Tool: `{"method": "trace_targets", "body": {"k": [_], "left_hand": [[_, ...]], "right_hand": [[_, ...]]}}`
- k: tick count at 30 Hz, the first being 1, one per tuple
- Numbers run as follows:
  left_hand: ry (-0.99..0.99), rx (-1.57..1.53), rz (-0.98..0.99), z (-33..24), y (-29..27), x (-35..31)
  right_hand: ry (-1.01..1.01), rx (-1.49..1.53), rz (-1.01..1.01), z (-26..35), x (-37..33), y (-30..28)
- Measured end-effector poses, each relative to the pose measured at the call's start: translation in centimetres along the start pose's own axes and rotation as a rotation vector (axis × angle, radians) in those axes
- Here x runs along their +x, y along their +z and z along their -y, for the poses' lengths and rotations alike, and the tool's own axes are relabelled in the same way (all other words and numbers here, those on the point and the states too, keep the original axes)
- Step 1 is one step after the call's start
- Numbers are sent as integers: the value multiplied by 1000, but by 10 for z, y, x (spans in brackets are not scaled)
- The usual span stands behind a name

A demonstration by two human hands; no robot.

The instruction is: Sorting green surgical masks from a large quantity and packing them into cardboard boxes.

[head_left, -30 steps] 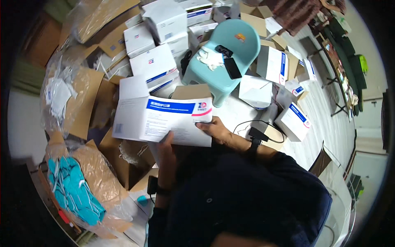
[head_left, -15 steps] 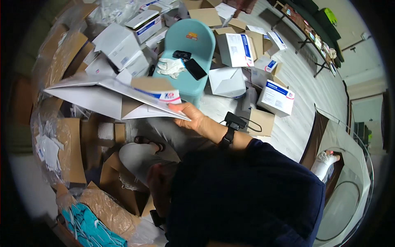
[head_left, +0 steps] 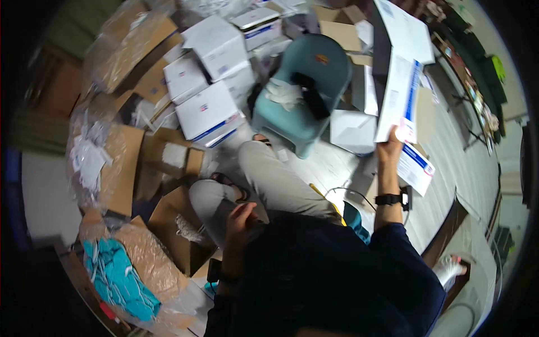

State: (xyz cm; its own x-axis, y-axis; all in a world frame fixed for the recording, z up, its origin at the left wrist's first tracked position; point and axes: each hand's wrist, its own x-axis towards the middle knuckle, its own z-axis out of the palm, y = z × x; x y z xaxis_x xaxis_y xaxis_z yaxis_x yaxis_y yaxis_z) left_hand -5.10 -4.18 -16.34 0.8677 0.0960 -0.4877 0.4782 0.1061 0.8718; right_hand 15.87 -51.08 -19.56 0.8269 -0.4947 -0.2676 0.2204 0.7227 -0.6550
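Note:
My right hand (head_left: 390, 147) is closed on the lower edge of a white cardboard box (head_left: 400, 92) with a blue stripe, its flaps opened out. The arm reaches out to the right, so the box hangs above other boxes. Near my knee, my left hand (head_left: 241, 219) is raised with loosely bent fingers and holds nothing I can see; it is a little blurred. Between the two hands, farther off, stands a blue-green plastic chair (head_left: 306, 126). A white glove (head_left: 283, 94) and a dark object (head_left: 314, 98) lie on its seat.
Several white boxes (head_left: 206, 112) are piled left of the chair. Open brown cartons (head_left: 179, 224) stand by my left leg, with plastic film (head_left: 84, 163) around some. Teal fabric (head_left: 120, 281) lies in a lower-left carton. A long table (head_left: 466, 90) is at far right.
My right hand has swung the white box from the left, in front of the chair, to the far right. My left hand has come into view. The view has shifted.

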Motion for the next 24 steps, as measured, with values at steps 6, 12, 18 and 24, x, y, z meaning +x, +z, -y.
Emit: {"method": "trace_targets", "body": {"k": [6, 12, 18, 24], "left_hand": [[-293, -332, -86, 2, 4, 7], [-244, -314, -197, 36, -11, 25], [176, 223, -415, 24, -57, 53], [391, 468, -529, -19, -99, 98]], "right_hand": [[115, 37, 377, 25, 95, -44], [793, -328, 364, -100, 86, -30], [1073, -588, 169, -242, 16, 63], [1080, -832, 447, -315, -21, 154]]}}
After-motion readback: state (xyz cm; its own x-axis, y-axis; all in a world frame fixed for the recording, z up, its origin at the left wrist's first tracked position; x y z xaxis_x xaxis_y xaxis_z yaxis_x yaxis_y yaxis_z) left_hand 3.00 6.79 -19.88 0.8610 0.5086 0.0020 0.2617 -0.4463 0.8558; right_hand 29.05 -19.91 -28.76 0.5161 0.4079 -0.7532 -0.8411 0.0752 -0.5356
